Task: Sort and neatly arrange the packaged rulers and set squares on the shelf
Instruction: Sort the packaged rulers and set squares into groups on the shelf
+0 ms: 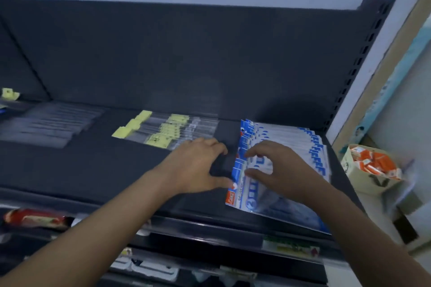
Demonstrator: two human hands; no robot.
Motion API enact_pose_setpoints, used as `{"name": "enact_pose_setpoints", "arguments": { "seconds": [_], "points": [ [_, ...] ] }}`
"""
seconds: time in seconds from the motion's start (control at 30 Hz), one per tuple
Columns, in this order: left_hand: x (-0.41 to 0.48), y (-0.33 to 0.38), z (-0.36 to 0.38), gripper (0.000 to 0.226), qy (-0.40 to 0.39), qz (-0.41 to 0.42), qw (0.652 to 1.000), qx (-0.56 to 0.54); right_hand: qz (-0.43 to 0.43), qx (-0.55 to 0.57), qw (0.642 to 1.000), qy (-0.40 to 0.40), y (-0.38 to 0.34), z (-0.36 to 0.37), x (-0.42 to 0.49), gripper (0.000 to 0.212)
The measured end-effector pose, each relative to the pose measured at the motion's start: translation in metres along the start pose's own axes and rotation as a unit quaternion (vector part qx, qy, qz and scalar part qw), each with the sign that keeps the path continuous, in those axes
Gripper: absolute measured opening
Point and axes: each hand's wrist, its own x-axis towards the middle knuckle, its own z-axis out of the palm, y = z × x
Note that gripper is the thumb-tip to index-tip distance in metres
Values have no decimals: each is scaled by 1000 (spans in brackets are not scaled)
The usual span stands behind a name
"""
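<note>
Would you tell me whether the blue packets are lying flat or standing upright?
Flat: the blue packets overlap like shingles on the shelf.

Left hand [198, 165], right hand [282, 170], both bare, forearms uncovered from behind each grip to frame edge, fine detail blurred
</note>
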Motion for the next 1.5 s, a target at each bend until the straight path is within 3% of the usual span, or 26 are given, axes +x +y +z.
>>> {"name": "enact_pose_setpoints", "arguments": {
  "seconds": [0.27, 0.6, 0.9, 1.07, 1.27, 1.4, 1.5],
  "points": [
    [-110, -117, -35, 82, 69, -132, 979, 141, -117, -10, 993, 28, -141, 69, 80, 41],
    [-277, -332, -67, 83, 64, -275, 946, 161, -145, 32, 987, 69, -354, 200, 197, 51],
    [-352, -483, -70, 79, 26, -348, 925, 149, -156, 20, 988, 9, -469, 289, 288, 52],
    [-345, -560, -64, 72, 13, -344, 926, 153, -127, 17, 991, -21, -501, 329, 351, 48],
    [-298, -646, -67, 55, -3, -272, 954, 124, -43, -12, 996, -77, -525, 366, 424, 25],
    [-275, -698, -69, 39, 14, -206, 970, 126, 11, 2, 997, -71, -540, 383, 458, 26],
    [-263, -725, -68, 39, -2, -139, 987, 83, 61, -15, 995, -75, -553, 391, 471, 41]
  ]
}}
